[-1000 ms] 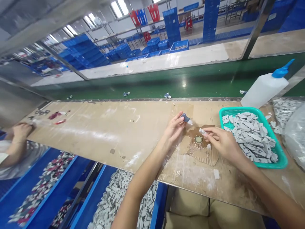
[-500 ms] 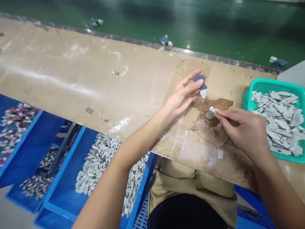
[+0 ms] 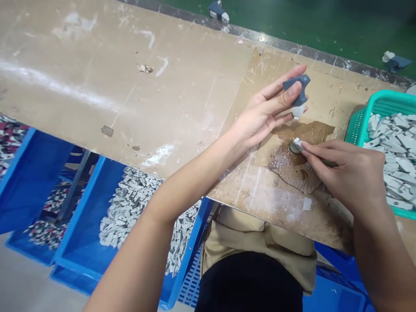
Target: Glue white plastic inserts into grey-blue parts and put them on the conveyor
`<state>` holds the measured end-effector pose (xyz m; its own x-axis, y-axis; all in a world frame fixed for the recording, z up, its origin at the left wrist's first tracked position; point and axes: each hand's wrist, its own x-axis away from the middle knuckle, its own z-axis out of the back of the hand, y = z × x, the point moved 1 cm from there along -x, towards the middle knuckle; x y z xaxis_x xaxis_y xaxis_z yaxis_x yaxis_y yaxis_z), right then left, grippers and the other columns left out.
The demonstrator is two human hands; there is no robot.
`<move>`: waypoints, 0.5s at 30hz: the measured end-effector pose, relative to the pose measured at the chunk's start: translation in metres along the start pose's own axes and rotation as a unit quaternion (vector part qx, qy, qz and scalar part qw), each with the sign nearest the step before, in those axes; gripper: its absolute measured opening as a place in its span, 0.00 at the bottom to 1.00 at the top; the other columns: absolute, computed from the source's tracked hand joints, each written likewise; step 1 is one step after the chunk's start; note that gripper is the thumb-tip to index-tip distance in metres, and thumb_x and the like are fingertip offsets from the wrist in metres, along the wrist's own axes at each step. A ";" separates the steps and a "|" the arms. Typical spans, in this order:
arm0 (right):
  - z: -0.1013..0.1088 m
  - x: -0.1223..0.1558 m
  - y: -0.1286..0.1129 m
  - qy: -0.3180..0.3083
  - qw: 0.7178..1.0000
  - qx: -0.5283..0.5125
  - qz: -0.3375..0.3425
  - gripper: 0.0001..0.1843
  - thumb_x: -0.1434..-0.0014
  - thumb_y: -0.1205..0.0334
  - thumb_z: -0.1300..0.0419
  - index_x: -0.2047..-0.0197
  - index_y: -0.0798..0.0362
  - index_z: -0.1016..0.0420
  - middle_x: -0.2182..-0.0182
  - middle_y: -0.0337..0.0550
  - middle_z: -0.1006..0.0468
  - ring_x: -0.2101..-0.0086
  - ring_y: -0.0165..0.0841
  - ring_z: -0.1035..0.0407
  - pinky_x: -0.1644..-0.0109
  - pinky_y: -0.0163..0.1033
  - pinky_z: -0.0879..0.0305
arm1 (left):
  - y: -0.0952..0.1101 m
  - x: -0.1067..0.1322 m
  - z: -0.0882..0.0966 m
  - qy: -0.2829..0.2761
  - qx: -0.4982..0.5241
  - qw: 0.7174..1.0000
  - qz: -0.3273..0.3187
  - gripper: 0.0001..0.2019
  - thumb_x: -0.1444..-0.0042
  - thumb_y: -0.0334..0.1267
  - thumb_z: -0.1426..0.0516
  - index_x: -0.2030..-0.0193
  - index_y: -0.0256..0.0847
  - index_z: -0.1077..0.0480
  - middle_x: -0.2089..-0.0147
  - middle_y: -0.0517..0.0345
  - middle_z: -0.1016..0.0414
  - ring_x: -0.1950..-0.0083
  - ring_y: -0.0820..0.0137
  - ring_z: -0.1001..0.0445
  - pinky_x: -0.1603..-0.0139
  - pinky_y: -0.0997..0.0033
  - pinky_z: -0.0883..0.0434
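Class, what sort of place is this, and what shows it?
Probably a factory workshop: a blue bin heaped with small pale pieces, a green basket of pale pieces on the worktable, and blue-and-white parts spaced along a green surface beyond it.

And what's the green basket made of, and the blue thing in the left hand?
The green basket looks like slightly shiny moulded plastic: smooth rim, regular little holes. The blue-grey piece in the left hand looks matte, maybe plastic or rubber: even colour, crisp edges; I can't tell which.
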<state>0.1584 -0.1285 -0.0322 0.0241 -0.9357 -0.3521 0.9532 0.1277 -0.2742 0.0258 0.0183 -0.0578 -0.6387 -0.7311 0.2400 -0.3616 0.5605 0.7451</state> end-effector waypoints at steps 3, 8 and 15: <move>0.000 0.000 0.000 -0.002 1.000 0.003 0.001 0.07 0.39 0.67 0.37 0.60 0.54 0.17 0.67 0.41 0.16 0.69 0.32 0.22 0.70 0.34 0.32 | 0.001 0.002 -0.003 -0.052 0.010 0.999 -0.002 0.17 0.37 0.34 0.41 0.41 0.40 0.29 0.46 0.57 0.25 0.37 0.55 0.29 0.41 0.63 0.26; 0.000 0.000 0.001 -0.002 1.000 0.000 0.004 0.07 0.40 0.69 0.37 0.61 0.56 0.16 0.67 0.42 0.16 0.69 0.31 0.22 0.70 0.34 0.32 | -0.001 0.001 -0.006 -0.077 0.025 0.996 -0.022 0.13 0.34 0.29 0.46 0.46 0.29 0.28 0.53 0.55 0.22 0.43 0.62 0.24 0.42 0.69 0.26; 0.000 -0.001 0.000 -0.002 1.000 0.007 0.013 0.07 0.39 0.68 0.37 0.61 0.55 0.16 0.68 0.42 0.16 0.70 0.32 0.22 0.72 0.34 0.33 | -0.004 0.000 -0.002 -0.091 0.003 0.996 -0.022 0.14 0.36 0.30 0.44 0.45 0.36 0.27 0.53 0.59 0.23 0.43 0.62 0.24 0.41 0.67 0.27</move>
<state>0.1587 -0.1276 -0.0320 0.0506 -0.9331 -0.3562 0.9563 0.1480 -0.2520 0.0286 0.0153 -0.0597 -0.7348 -0.6723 0.0899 -0.3955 0.5323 0.7484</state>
